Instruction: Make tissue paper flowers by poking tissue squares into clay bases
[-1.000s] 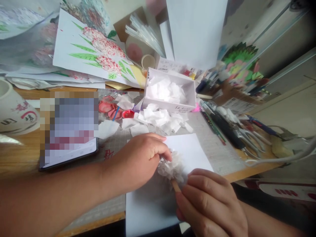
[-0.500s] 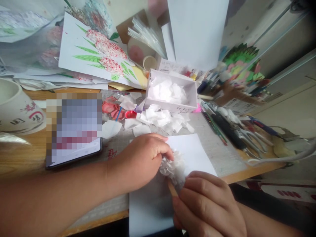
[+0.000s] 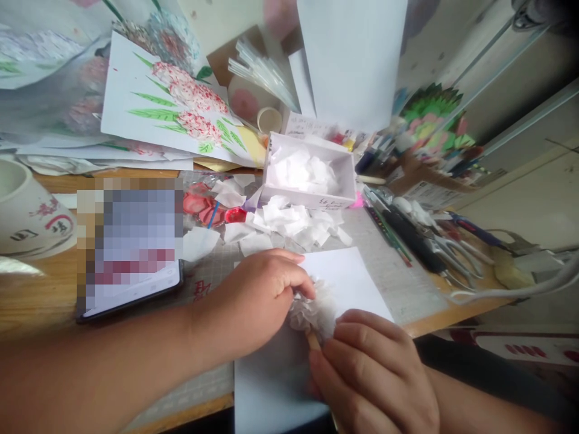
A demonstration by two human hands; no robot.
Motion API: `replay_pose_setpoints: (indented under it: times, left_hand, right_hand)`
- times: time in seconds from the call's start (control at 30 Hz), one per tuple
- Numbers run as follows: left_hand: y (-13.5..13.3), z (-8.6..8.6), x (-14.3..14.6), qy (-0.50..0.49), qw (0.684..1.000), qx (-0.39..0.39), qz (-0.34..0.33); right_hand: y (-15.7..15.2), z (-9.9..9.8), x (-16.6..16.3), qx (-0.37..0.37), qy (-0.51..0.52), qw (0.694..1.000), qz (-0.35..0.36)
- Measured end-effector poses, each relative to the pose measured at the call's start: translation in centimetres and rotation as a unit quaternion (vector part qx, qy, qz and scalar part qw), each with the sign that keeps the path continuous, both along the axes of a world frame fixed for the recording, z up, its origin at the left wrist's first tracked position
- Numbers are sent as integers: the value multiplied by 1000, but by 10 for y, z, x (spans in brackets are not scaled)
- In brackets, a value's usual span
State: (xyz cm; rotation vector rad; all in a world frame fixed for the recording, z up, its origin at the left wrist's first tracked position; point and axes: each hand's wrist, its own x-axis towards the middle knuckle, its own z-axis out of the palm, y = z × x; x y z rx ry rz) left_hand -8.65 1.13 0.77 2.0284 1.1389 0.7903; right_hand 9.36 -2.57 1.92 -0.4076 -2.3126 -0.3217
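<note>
White crumpled tissue paper [image 3: 322, 306] forms a ruffled cluster on a sheet of white paper [image 3: 350, 274]. My left hand [image 3: 257, 298] reaches over the sheet from the left, its bent fingers closed at the cluster's left side; the thumb is mostly hidden. In my right hand [image 3: 375, 367], closed fingers grip a thin wooden stick [image 3: 313, 339]. The stick's tip meets the lower edge of the cluster, and its other end is mostly covered by the hand.
Loose tissue squares [image 3: 289, 220] lie beyond the sheet, before a white box [image 3: 310, 196] holding more. A phone [image 3: 136, 289] and a paper cup [image 3: 34, 211] stand left. Scissors [image 3: 456, 250] and brushes lie right. A flower picture [image 3: 131, 129] leans behind.
The view has shifted slightly, so the background sits a little further left. Both hands stay at the cluster, the right hand still holding the stick.
</note>
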Motion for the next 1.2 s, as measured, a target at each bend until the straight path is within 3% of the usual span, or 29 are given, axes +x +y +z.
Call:
replay_pose_setpoints:
  times: [0.1,0.27,0.37,0.53,0.73,0.87,0.97,1.2]
  left_hand:
    - [-1,2,0,-24,1000,-15,11]
    - [0,7,0,-71,988,-94,98]
    - [1,9,-2,-80,984,-112,109]
    - [0,9,-3,-64,984,-122,112]
    - [2,10,-2,-51,988,-107,102]
    - [2,10,-2,-45,987,-115,106]
    - [2,11,-1,-28,985,-132,104]
    - [1,5,-4,9,992,-105,69]
  right_hand:
    - [0,8,10,-46,92,995,-9]
    - [7,26,28,-293,89,952,-1]
    - [15,28,31,-361,137,922,-24]
    - [28,25,22,-403,179,893,-92]
    - [36,20,13,-390,48,918,-50]
    - [37,27,18,-416,129,899,-50]
    - [40,31,21,-411,207,883,-94]
    - [46,17,12,-473,129,863,-124]
